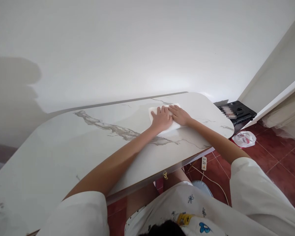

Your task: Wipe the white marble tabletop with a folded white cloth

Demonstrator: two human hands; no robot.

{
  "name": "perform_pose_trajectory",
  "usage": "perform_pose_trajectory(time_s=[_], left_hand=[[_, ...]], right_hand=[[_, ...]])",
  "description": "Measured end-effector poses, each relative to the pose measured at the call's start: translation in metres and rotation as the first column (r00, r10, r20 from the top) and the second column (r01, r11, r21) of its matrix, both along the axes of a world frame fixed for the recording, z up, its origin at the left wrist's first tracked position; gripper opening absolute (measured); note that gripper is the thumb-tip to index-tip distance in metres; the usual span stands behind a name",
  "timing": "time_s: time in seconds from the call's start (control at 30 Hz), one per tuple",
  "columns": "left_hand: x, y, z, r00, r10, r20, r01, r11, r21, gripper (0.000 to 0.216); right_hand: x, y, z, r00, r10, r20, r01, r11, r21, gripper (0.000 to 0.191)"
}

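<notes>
A white cloth (154,110) lies flat on the white marble table (64,147), near the table's far right end. My left hand (161,118) presses on the cloth with its fingers stretched out flat. My right hand (179,114) lies beside it, also flat on the cloth, fingers extended and touching the left hand's fingers. Both arms reach across the tabletop from the near edge.
A plain white wall runs behind the table. A black device (238,112) sits on the floor past the table's right end, with a white plastic bag (244,138) near it. A power strip (204,163) and its cord lie on the red tiled floor (280,157).
</notes>
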State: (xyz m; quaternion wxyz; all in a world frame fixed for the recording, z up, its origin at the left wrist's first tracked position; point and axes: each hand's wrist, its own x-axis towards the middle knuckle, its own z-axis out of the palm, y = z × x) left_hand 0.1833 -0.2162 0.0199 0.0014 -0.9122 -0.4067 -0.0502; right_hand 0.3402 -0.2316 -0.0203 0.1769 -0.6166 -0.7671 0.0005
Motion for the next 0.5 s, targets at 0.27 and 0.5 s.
perform_pose_trajectory(time_s=[0.27,0.5], left_hand=[[0.012,0.05,-0.001,0.999,0.004,0.053,-0.005,1.0,0.012,0.052],[0.02,0.087,-0.001,0.998,0.004,0.056,-0.003,1.0,-0.014,0.055]], right_hand=[[0.014,0.056,-0.003,1.0,0.001,-0.024,0.0,0.999,0.035,0.055],[0.022,0.092,-0.001,0.999,0.031,-0.034,-0.029,0.999,0.042,0.055]])
